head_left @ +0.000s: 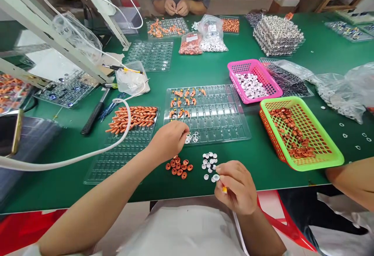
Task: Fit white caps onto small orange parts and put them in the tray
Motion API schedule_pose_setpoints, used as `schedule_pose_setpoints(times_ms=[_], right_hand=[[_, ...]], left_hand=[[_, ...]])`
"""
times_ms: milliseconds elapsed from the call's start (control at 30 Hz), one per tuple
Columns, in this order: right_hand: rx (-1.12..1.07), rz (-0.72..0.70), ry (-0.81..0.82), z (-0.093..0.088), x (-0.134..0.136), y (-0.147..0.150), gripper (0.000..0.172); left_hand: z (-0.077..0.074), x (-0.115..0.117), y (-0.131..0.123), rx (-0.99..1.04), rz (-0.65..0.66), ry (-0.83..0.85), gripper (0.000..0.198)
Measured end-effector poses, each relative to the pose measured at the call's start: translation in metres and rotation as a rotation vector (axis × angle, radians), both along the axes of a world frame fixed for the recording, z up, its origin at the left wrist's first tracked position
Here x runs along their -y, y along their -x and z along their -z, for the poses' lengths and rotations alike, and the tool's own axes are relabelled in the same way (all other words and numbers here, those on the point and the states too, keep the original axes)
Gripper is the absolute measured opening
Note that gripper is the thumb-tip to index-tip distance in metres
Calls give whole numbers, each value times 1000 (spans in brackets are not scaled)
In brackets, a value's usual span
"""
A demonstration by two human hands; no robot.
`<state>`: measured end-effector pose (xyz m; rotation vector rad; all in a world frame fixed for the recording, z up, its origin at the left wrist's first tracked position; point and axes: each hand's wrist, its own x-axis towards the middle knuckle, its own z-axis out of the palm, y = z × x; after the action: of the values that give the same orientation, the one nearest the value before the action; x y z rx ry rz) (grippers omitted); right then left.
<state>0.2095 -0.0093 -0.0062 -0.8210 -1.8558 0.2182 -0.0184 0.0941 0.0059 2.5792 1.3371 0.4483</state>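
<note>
My left hand (169,141) hovers at the near edge of a clear compartment tray (233,129), its fingers pinched together beside several small white rings (195,139). Whatever sits in that pinch is hidden. Between the fingertips of my right hand (238,188) is a small white round disc (216,177). A yellow-orange bit (224,189) also shows at those fingers. White discs (209,155) lie loose just beyond the right hand. To their left is a group of orange-brown round pieces (179,166). Orange curved parts (187,101) fill some upper compartments of the tray.
Left of the tray, orange sticks (133,119) lie on another clear tray (113,162), crossed by a white cable (127,123). A hammer (96,113) lies farther left. A pink basket (254,80) and a green basket (302,133) stand right. Another person's hands (177,6) are across the table.
</note>
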Motion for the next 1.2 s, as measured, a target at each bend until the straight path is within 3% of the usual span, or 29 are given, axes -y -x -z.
schedule_pose_setpoints(times_ms=[100, 200, 267, 333, 467, 633, 867, 1200], right_hand=[[-120, -23, 88, 5, 6, 3, 30], [-386, -27, 387, 13, 14, 8, 19], [-629, -71, 660, 16, 17, 12, 10], [-882, -175, 898, 19, 16, 15, 12], [-1191, -384, 1152, 21, 8, 18, 24], [-1306, -509, 1270, 24, 5, 22, 25], [-1293, -495, 1381, 26, 6, 26, 26], [-1273, -507, 1426, 26, 4, 32, 27]], left_hand=[[8, -15, 0, -65, 30, 2, 23], [7, -16, -2, -40, 37, 1, 15], [1, -7, -5, 61, 27, 17, 11], [-10, 9, -12, 221, 6, 87, 8], [-32, 50, -26, 486, 30, 405, 7], [-33, 77, -38, 691, 185, 456, 26], [-14, 79, -41, 807, 131, 400, 24], [-11, 79, -35, 821, 81, 458, 20]])
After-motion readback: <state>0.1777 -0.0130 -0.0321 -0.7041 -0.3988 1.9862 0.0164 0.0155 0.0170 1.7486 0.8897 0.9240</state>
